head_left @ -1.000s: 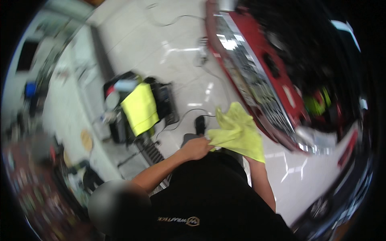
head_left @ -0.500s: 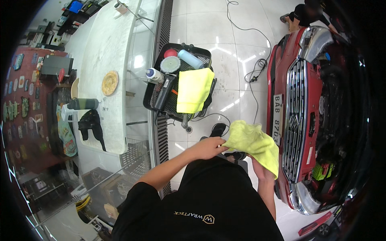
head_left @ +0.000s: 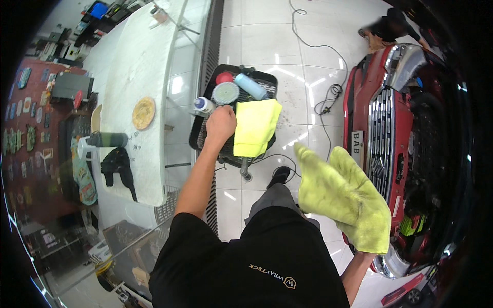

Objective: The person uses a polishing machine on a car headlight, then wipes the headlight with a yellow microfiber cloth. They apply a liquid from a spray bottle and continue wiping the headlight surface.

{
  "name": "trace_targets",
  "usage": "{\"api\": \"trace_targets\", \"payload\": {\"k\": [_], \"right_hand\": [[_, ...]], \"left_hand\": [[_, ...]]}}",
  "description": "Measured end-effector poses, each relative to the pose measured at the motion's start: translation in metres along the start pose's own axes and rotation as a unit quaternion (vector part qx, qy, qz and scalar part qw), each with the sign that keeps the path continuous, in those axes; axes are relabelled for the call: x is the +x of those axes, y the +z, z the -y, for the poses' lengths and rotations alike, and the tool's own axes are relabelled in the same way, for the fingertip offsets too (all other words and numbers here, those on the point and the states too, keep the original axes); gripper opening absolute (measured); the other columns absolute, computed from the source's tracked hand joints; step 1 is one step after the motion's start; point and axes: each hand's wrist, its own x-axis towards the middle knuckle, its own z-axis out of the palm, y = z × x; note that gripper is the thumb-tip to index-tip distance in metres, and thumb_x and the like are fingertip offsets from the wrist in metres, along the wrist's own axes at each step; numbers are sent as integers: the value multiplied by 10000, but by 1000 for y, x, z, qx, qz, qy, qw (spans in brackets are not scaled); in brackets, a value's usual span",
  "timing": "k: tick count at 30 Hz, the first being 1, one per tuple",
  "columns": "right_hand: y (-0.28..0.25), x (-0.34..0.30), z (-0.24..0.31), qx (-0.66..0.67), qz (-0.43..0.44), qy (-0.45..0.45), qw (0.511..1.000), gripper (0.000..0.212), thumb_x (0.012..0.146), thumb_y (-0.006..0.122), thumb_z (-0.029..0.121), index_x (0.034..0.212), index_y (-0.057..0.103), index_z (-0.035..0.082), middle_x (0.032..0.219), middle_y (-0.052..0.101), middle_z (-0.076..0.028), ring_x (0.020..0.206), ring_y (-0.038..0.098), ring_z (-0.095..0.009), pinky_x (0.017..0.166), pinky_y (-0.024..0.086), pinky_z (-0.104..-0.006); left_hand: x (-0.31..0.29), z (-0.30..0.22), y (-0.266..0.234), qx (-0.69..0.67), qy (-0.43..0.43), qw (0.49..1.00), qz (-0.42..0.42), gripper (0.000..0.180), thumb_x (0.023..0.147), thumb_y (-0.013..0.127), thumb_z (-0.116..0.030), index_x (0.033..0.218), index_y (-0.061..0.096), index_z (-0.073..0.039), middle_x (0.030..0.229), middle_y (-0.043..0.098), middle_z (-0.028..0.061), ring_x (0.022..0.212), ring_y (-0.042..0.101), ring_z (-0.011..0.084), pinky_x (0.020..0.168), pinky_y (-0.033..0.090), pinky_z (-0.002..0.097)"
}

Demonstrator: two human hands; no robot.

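Observation:
My left hand (head_left: 222,123) is closed around the dark body of a polisher lying in a black mesh tray (head_left: 195,134). The polisher's pale round pad (head_left: 226,93) shows just beyond my knuckles; the hand covers much of the tool. A folded bright yellow microfiber cloth (head_left: 257,127) lies in the tray, right of that hand. Off to the right, my right hand (head_left: 366,256) holds a second yellow-green microfiber towel (head_left: 349,200), which hangs spread out and hides most of the fingers.
Also in the tray are a white bottle with purple cap (head_left: 204,105), a blue bottle (head_left: 250,86) and a red round pad (head_left: 224,77). A red car front (head_left: 377,149) stands at right, a person (head_left: 387,28) beyond. A cable (head_left: 334,90) crosses the floor; a white table (head_left: 138,169) stands left.
My left hand has left the towel and reached forward to the polisher in the tray. My right hand has moved right and nearer me with the towel, which now hangs more open.

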Motion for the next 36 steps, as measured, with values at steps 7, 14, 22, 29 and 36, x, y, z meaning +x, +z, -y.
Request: {"api": "trace_targets", "payload": {"k": [7, 14, 22, 29, 36], "right_hand": [[59, -20, 7, 122, 70, 24, 990, 776, 972, 540, 583, 1520, 400, 51, 1499, 507, -166, 1365, 500, -362, 1157, 379, -538], [77, -38, 12, 118, -30, 39, 992, 700, 1012, 505, 525, 1472, 441, 2, 1448, 527, -200, 1306, 543, -349, 1096, 460, -493], [46, -62, 13, 124, -64, 10, 990, 671, 1014, 505, 513, 1490, 435, 45, 1484, 505, -179, 1354, 505, -360, 1142, 402, -532], [38, -24, -2, 151, 3, 83, 985, 711, 1005, 531, 529, 1527, 387, 69, 1492, 496, -165, 1347, 514, -337, 1155, 392, -518], [41, -13, -8, 184, 110, 105, 971, 739, 1028, 510, 497, 1567, 297, 40, 1545, 434, -164, 1385, 476, -320, 1141, 421, -484]], "left_hand": [[84, -43, 89, -164, 31, 986, 9, 268, 890, 605, -206, 1011, 720, 4, 956, 716, 276, 958, 694, 439, 865, 544, 504], [136, -71, 135, -133, -211, 968, -28, 536, 910, 616, -233, 1251, 427, 136, 1228, 577, 362, 1090, 650, 465, 956, 541, 485], [68, -44, 9, 189, 28, 982, 0, 474, 834, 697, -263, 1179, 632, 56, 1234, 643, 215, 1205, 601, 424, 1062, 412, 557], [78, 66, 42, 716, 193, 666, 72, 389, 924, 584, -230, 1242, 670, -22, 1202, 686, 170, 1093, 647, 345, 990, 401, 527], [42, 34, -52, 534, 98, 827, 149, 292, 863, 680, -311, 1045, 771, -101, 989, 736, 103, 869, 703, 279, 655, 492, 430]]}}
